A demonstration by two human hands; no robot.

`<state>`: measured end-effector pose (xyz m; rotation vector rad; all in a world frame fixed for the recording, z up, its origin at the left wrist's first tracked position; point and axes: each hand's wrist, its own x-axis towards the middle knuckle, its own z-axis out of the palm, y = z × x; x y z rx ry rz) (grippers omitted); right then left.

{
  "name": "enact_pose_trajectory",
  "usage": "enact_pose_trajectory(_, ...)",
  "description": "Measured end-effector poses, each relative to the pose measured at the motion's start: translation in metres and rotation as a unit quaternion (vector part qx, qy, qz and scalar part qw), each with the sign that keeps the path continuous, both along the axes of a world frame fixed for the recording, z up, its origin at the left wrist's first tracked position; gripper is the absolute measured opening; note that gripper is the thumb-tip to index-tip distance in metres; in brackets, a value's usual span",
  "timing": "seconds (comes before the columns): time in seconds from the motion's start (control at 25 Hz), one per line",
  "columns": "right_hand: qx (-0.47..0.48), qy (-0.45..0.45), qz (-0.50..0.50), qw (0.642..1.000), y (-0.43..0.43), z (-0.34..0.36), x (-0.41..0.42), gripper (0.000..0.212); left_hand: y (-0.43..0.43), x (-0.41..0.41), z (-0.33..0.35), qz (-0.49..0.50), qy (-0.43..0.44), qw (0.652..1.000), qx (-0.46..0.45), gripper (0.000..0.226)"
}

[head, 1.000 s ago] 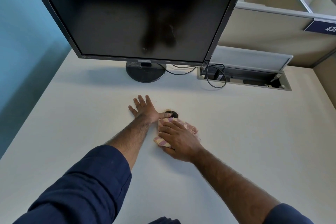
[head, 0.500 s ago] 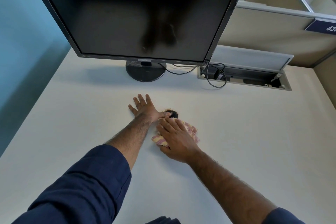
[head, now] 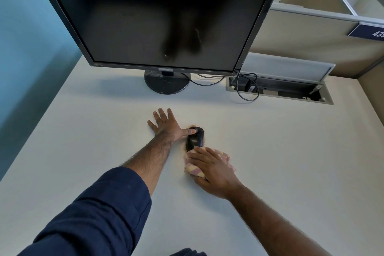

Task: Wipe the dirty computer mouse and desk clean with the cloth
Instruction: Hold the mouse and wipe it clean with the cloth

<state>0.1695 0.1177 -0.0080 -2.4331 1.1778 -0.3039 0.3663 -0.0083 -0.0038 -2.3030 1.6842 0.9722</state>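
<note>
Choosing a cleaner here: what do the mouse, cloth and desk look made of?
Mouse: likely hard plastic, glossy black with highlights. Cloth: soft fuzzy fabric, pink and yellow, bunched under the right hand. Desk: smooth matte off-white, possibly laminate.

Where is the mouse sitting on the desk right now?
In the head view the black mouse lies mid-desk, in front of the monitor stand, with the left hand thumb on it and the cloth under the right hand at its near end.

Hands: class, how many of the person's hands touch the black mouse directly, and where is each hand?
1. The left hand lies flat on the desk, its thumb on the mouse. The right hand presses the cloth just in front of the mouse.
</note>
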Motion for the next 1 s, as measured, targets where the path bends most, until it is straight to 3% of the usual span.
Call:
enact_pose_trajectory(0.08,0.033,-0.077,-0.076,0.994,-0.002,0.006,-0.007,0.044,0.000,0.001,-0.001,0.002,0.007,1.000,0.000,0.139)
enact_pose_trajectory(0.2,0.060,-0.198,-0.239,0.949,-0.016,0.013,-0.010,0.047,0.001,0.001,-0.002,0.003,0.008,1.000,-0.002,0.139)
enact_pose_trajectory(0.32,0.011,-0.222,-0.299,0.928,-0.031,0.017,-0.008,0.044,0.001,0.000,-0.003,0.002,-0.001,1.000,-0.004,0.139)
enact_pose_trajectory(0.44,-0.011,-0.145,-0.276,0.950,-0.035,0.016,0.000,0.044,0.002,0.000,-0.004,0.002,-0.002,1.000,-0.006,0.139)
enact_pose_trajectory(0.56,-0.006,-0.050,-0.165,0.985,-0.024,0.007,0.010,0.051,0.002,-0.001,-0.004,0.000,-0.010,1.000,-0.006,0.134)
enact_pose_trajectory(0.84,-0.009,-0.043,-0.036,0.998,0.009,0.005,0.002,0.052,0.003,0.000,-0.003,0.002,0.002,1.000,-0.012,0.139)
enact_pose_trajectory(0.92,0.005,-0.090,-0.069,0.993,0.008,0.009,-0.006,0.049,0.003,0.001,-0.003,0.004,0.008,1.000,-0.013,0.140)
enact_pose_trajectory(1.0,0.023,-0.154,-0.182,0.971,-0.004,0.016,-0.013,0.045,0.003,0.001,-0.005,0.005,0.011,1.000,-0.014,0.140)
